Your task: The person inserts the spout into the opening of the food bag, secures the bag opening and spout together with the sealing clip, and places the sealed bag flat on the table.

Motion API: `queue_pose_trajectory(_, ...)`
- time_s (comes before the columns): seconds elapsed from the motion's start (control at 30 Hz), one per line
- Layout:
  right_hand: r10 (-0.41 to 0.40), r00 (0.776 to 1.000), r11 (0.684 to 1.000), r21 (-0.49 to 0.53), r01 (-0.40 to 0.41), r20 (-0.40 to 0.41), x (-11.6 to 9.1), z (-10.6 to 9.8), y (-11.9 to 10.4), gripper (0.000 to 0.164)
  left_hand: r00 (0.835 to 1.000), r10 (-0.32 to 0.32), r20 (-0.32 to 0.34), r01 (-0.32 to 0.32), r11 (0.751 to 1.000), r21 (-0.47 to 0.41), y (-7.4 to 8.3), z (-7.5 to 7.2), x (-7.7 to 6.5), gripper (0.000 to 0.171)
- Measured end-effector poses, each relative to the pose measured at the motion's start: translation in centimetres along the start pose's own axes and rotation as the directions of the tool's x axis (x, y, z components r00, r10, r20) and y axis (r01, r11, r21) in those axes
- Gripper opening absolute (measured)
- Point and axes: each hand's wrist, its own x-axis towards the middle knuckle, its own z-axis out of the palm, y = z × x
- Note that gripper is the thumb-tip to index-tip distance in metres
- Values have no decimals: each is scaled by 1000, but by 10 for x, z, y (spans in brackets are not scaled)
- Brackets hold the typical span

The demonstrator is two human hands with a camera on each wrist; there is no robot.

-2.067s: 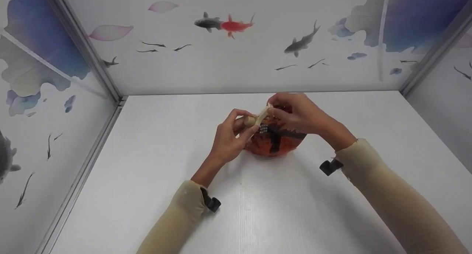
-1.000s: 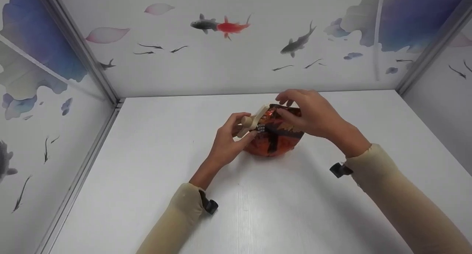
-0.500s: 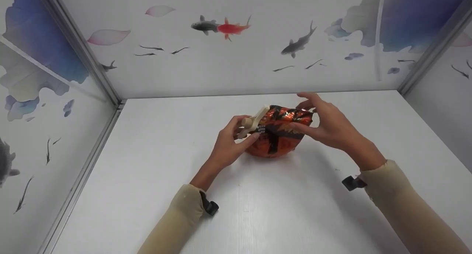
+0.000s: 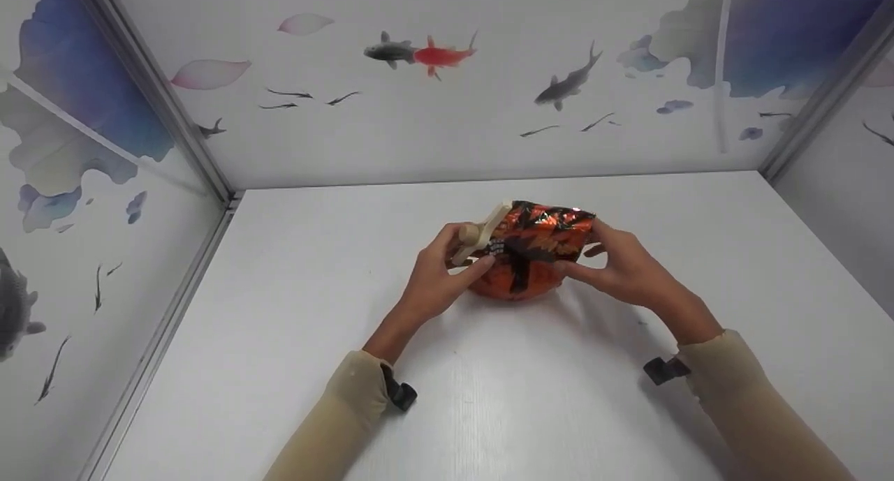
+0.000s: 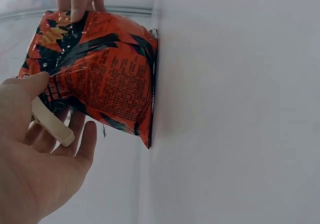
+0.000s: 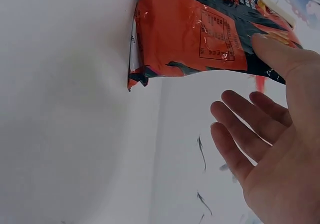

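Observation:
An orange-and-black snack bag (image 4: 541,240) stands upright on the white table, its shiny top edge raised. A cream bag clip (image 4: 494,224) with a round knob sits at the left end of that edge. My left hand (image 4: 434,280) holds this corner, thumb on the front of the bag and fingers behind the clip (image 5: 52,125). At the bag's right side, the thumb of my right hand (image 4: 628,268) touches the front. The other fingers of the right hand (image 6: 272,144) spread loosely, apart from the bag in the right wrist view.
The white tabletop (image 4: 461,411) reaches back to a pale wall (image 4: 447,132) printed with fish and petals. Side walls with metal corner strips (image 4: 199,142) flank the table. Each sleeve cuff carries a small black camera (image 4: 401,396).
My right hand has let go of the clip, moved right along the bag's top edge, then down to its right side. The clip's top end is uncovered now. My left hand stays nearly still.

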Motion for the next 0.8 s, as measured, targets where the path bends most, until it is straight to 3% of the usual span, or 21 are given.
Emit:
queue_pose_trajectory(0.2, -17, 999, 999, 32, 16, 32, -4, 10, 6, 46, 1000, 17, 15, -17, 999, -37, -1, 2, 1, 50)
queue_pose_trajectory(0.8, -55, 998, 998, 14, 55, 8, -4, 15, 7, 35, 1000, 27, -14, -28, 999, -16, -2, 1, 0, 49)
